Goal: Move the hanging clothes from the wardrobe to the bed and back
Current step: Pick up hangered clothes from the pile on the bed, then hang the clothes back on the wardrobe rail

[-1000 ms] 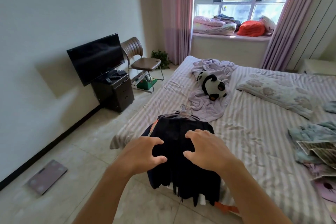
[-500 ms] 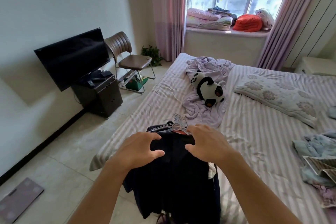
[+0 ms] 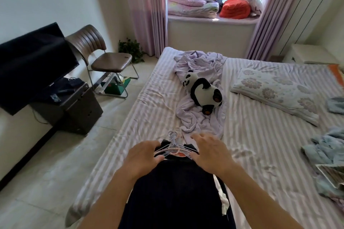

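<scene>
Clothes, a dark navy stack on pale wire hangers, lie at the lower centre of the frame on the purple-striped bed. The left hand curls round the hangers' left ends; the right hand rests spread on their right side. No writing is readable.

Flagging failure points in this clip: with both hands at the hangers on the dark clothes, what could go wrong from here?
The bundled hangers could tangle or slip from the left hand and right hand. The dark clothes droop over the bed edge and may slide to the floor.
</scene>
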`<action>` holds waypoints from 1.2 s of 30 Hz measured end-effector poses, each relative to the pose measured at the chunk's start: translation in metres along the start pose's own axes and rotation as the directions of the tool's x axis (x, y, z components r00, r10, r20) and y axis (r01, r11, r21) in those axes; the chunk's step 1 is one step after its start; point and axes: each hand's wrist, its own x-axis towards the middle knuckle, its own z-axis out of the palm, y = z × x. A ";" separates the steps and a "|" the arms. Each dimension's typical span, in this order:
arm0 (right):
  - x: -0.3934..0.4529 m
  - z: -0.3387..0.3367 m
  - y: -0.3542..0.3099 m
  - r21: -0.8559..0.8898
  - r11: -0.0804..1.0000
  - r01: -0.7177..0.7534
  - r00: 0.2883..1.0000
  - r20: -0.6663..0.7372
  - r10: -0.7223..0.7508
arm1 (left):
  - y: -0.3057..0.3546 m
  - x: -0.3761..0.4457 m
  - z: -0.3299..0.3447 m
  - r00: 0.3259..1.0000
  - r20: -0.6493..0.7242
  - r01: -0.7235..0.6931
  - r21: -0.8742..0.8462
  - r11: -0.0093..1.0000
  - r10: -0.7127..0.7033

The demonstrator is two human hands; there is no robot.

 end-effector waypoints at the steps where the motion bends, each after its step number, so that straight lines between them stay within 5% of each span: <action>1: 0.011 0.011 0.007 -0.012 1.000 -0.016 1.000 0.024 0.017 | -0.007 0.014 0.007 1.000 0.017 0.017 0.001 1.000 -0.017; 17: 0.115 0.216 0.127 0.059 0.967 -0.249 0.912 0.351 0.213 | -0.104 0.164 0.193 0.941 0.257 0.207 0.078 0.975 -0.220; 31: 0.125 0.312 0.153 -0.110 0.957 -0.267 0.873 0.393 0.289 | -0.140 0.181 0.262 0.934 0.236 0.240 0.140 0.961 -0.267; 36: 0.125 0.296 0.154 0.017 0.924 -0.383 0.838 0.427 0.340 | -0.133 0.178 0.253 0.940 0.100 0.324 0.038 0.945 -0.326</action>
